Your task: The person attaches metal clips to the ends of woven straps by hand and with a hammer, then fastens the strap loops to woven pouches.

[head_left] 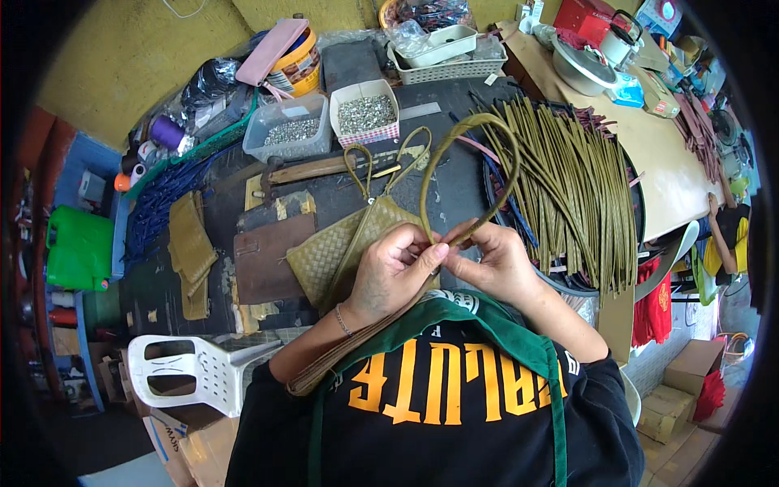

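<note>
An olive cord-like strap [513, 146] is bent into a tall loop in front of me, its two ends brought together between my hands. My left hand [391, 268] pinches one side of the joint with thumb and fingers. Close against it, my right hand [493, 258] grips the other side. Just beyond my left hand lie woven olive pouches [324, 247] with thin wrist loops [410, 154]. Long flat brownish strips [345, 345] run along my left forearm; whether they join the strap is hidden by my hand.
A hammer [312, 169] and brown leather pad [276, 258] lie on the dark table. Behind them stand a clear tub [284, 146] and paper box [365, 136] of metal fasteners. Many olive straps [568, 187] pile at right. A white chair [182, 373] stands left; another person [726, 243] is far right.
</note>
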Available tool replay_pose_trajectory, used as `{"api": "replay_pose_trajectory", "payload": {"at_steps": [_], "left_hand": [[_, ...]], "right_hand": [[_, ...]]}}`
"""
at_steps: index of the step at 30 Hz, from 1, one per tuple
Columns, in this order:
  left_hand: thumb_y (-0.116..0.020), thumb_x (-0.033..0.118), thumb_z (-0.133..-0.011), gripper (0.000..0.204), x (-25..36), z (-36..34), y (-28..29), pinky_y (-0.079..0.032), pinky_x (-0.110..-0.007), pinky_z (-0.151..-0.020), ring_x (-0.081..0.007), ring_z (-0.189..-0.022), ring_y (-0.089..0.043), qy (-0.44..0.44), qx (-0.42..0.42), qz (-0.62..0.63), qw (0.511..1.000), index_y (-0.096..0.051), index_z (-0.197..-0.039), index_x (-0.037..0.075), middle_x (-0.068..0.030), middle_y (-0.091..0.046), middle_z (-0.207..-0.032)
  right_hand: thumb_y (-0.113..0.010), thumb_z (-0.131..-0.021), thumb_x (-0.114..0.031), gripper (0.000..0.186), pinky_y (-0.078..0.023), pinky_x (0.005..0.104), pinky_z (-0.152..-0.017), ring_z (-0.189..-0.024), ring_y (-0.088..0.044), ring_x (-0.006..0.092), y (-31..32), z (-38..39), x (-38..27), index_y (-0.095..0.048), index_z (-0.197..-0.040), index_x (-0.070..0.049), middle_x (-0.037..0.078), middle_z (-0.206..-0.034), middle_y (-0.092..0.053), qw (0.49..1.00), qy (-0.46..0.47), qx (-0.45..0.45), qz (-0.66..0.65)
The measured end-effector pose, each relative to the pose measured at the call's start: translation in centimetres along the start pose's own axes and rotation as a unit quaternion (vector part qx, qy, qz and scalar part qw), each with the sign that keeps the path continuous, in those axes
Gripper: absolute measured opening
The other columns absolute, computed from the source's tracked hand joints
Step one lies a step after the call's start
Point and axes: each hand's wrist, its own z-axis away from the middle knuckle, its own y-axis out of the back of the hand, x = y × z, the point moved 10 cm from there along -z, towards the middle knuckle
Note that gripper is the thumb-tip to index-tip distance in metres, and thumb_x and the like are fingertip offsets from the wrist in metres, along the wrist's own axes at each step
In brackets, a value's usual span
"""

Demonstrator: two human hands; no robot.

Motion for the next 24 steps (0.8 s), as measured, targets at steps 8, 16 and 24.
{"api": "replay_pose_trajectory", "payload": {"at_steps": [8, 16, 24], "left_hand": [[-0.052, 0.010, -0.078, 0.017, 2.4, 0.4, 0.4, -0.036, -0.026, -0.046, -0.0132, -0.048, -0.046, -0.123, 0.044, -0.231, 0.964, -0.051, -0.067, -0.002, -0.0087, -0.047, -0.058], [-0.052, 0.012, -0.079, 0.018, -1.5, 0.3, 0.9, -0.037, -0.024, -0.047, -0.0093, -0.052, -0.047, 0.032, 0.014, -0.116, 0.993, -0.049, -0.069, -0.002, -0.0073, -0.050, -0.061], [-0.055, 0.005, -0.076, 0.010, -0.8, 0.4, -0.6, -0.043, -0.017, -0.056, -0.0067, -0.069, -0.052, 0.044, -0.075, -0.068, 0.994, -0.052, -0.079, -0.004, -0.0036, -0.051, -0.077]], "right_hand": [[-0.059, -0.070, -0.007, 0.014, -0.043, 0.0199, -0.057, -0.064, -0.053, 0.0065, -1.0, 0.4, 0.6, -0.055, -0.081, 0.002, 0.004, -0.070, -0.057, 0.997, -0.033, -0.019, -0.073], [-0.055, -0.076, -0.004, 0.015, -0.043, 0.0174, -0.066, -0.070, -0.050, 0.0048, -2.4, 0.2, 2.6, -0.050, -0.090, -0.001, -0.001, -0.074, -0.052, 0.934, -0.116, -0.068, -0.331], [-0.053, -0.078, -0.006, 0.011, -0.042, 0.0179, -0.063, -0.068, -0.049, 0.0050, -2.3, 0.2, 4.2, -0.050, -0.088, -0.001, 0.000, -0.075, -0.052, 0.930, -0.144, -0.050, -0.333]]}}
